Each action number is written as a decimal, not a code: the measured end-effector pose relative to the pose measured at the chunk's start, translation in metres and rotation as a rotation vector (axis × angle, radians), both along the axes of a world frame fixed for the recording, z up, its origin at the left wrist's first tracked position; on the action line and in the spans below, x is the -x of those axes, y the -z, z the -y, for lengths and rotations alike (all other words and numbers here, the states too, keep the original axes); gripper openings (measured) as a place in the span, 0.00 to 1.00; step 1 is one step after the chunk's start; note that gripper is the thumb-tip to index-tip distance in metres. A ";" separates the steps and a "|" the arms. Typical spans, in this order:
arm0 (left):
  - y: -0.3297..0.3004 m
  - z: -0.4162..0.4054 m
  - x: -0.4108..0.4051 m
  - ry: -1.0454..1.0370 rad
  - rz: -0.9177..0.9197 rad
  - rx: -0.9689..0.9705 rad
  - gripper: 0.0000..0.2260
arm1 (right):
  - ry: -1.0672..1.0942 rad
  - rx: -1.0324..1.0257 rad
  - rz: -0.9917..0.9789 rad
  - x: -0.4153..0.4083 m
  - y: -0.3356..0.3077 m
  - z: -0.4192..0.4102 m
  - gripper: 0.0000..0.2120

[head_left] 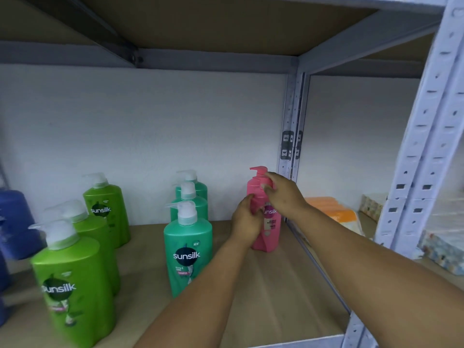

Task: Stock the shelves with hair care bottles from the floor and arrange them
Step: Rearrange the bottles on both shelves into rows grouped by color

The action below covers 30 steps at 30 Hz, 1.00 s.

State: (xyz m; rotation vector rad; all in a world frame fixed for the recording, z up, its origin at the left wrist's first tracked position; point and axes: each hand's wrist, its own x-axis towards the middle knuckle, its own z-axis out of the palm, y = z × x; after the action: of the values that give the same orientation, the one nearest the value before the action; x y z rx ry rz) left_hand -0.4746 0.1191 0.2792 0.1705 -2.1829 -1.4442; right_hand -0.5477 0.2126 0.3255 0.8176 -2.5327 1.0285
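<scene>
Head view: I had both hands on the pink Sunsilk pump bottle (266, 229).
Left hand (245, 223) gripped its side, right hand (285, 194) its shoulder; it stood upright on the shelf (271, 292).

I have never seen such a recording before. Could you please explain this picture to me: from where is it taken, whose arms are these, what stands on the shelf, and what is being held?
There is no machine here. A person wears a camera on the head, so you look forward and down along their own two bare arms.

The left hand and the right hand both grip a pink pump bottle, which stands upright near the back right corner of the shelf.

To its left stands a row of three teal-green bottles, then a row of three lime-green bottles, and blue bottles at the left edge. Orange packs lie in the next bay.
</scene>
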 end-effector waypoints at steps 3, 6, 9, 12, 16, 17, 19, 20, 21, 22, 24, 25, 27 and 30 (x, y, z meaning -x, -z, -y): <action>-0.005 0.000 -0.021 0.007 0.023 0.051 0.14 | -0.011 0.019 0.026 -0.016 0.001 -0.008 0.16; -0.009 0.000 -0.049 0.001 -0.016 0.079 0.15 | -0.028 0.030 0.060 -0.033 0.007 -0.014 0.18; -0.011 0.004 -0.077 -0.002 -0.022 0.096 0.17 | -0.025 0.042 0.120 -0.054 0.011 -0.019 0.21; -0.007 0.010 -0.105 -0.041 -0.040 0.103 0.17 | -0.039 0.078 0.099 -0.082 0.015 -0.018 0.21; -0.004 0.023 -0.143 -0.093 -0.130 0.031 0.13 | -0.115 0.161 0.124 -0.117 0.023 -0.007 0.19; -0.003 0.028 -0.151 -0.122 -0.150 0.034 0.12 | -0.133 0.178 0.133 -0.124 0.026 -0.001 0.20; 0.001 0.042 -0.168 -0.203 -0.175 0.054 0.11 | -0.151 0.212 0.145 -0.137 0.034 0.009 0.22; 0.005 0.051 -0.175 -0.251 -0.189 0.075 0.10 | -0.162 0.236 0.157 -0.143 0.038 0.015 0.22; 0.010 0.060 -0.180 -0.300 -0.201 0.103 0.11 | -0.182 0.258 0.184 -0.148 0.043 0.021 0.23; 0.015 0.070 -0.185 -0.342 -0.198 0.143 0.13 | -0.203 0.272 0.217 -0.154 0.049 0.027 0.24; 0.026 0.086 -0.191 -0.386 -0.146 0.178 0.17 | -0.247 0.311 0.272 -0.161 0.060 0.038 0.24; 0.030 0.092 -0.192 -0.382 -0.106 0.153 0.19 | -0.276 0.350 0.294 -0.163 0.065 0.043 0.23; 0.037 0.100 -0.193 -0.350 -0.027 0.086 0.24 | -0.339 0.436 0.346 -0.165 0.074 0.051 0.19; 0.045 0.107 -0.188 -0.262 0.025 -0.042 0.30 | -0.410 0.501 0.411 -0.164 0.083 0.059 0.19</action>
State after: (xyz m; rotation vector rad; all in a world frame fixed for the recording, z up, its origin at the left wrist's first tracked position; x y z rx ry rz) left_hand -0.2867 0.0118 0.2338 0.4736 -2.0610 -1.3455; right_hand -0.3838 0.1536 0.2426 1.0748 -2.2625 2.0416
